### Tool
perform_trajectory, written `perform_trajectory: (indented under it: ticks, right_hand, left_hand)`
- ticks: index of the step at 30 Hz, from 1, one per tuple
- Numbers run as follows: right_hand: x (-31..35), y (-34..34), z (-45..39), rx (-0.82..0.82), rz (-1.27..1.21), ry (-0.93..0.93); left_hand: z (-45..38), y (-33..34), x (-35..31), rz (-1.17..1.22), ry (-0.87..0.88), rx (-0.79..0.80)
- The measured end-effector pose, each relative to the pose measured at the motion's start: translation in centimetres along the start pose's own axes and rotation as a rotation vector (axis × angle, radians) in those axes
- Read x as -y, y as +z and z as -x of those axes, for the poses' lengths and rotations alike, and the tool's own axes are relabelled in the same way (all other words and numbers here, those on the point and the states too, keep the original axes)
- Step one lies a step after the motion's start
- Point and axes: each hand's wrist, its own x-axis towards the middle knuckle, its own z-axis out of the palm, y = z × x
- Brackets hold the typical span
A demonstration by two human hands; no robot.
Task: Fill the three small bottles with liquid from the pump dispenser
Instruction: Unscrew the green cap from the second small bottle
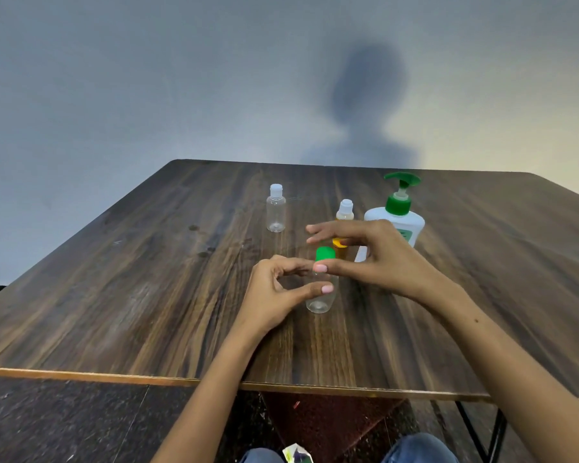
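**Steadying the green-capped bottle to open it**

Your left hand (274, 289) curls round the clear green-capped bottle (321, 289), bracing it upright on the wooden table (147, 295), likely so the cap can turn. Your right hand (375, 259), fingers spread, hovers at the cap; whether it pinches, I cannot tell. Just beyond that hand stand the yellow-filled bottle (345, 212) and pump dispenser (398, 215), crowding your knuckles. The empty white-capped bottle (276, 208) stands apart, beyond-left.

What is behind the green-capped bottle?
Behind the green-capped bottle stands a yellow-capped bottle and the pump dispenser; the right hand covers their lower parts.
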Motion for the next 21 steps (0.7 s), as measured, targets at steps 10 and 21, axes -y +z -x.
perform_trajectory:
  ticks: [10,21]
  right_hand:
    - [1.7,-1.3,-1.8,0.166,0.240,-0.003]
    - [1.4,-0.9,-1.8,0.209,0.421,-0.008]
  left_hand:
    - [0.1,0.1,-0.1,-0.012,0.011,-0.040]
    - [0.0,0.2,-0.4,-0.062,0.040,-0.045]
